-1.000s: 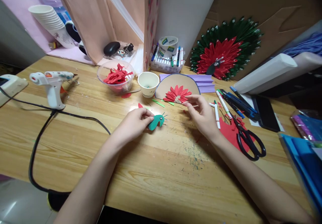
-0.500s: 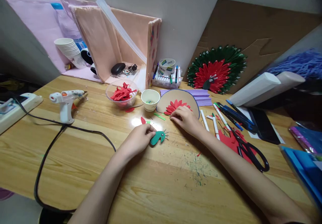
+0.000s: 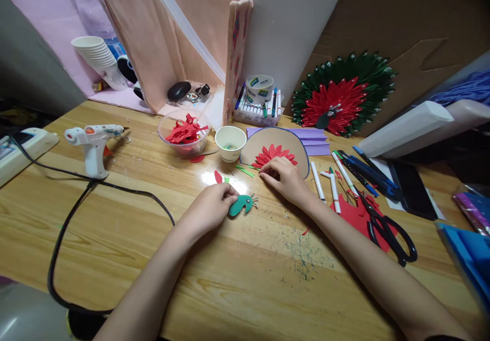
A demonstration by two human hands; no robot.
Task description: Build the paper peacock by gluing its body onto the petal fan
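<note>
My left hand (image 3: pixel 210 205) is closed, pinching the rear edge of a green paper bird-head cutout (image 3: pixel 241 205) just over the table. The cutout has an eye dot and thin bristles at its right end. My right hand (image 3: pixel 282 180) has thumb and index finger pressed together near the tabletop; whatever is between them is too small to make out. Behind that hand lies a rounded tan cardboard piece (image 3: pixel 264 139) with a dark blue edge, carrying red paper petals (image 3: pixel 275 154) partly covered by my fingers. Thin green strips (image 3: pixel 245 171) lie to the left of my right fingertips.
A paper cup (image 3: pixel 230 144) and a clear bowl of red scraps (image 3: pixel 186 134) stand behind my left hand. A glue gun (image 3: pixel 94 147) and its black cable lie left. Black scissors (image 3: pixel 386 228), red paper and markers are on the right. A green-red petal fan (image 3: pixel 340 98) leans behind.
The view has shifted a little, so the back of the table looks higher. Both hands keep nearly the same pose, the left with the green cutout in its fingers.
</note>
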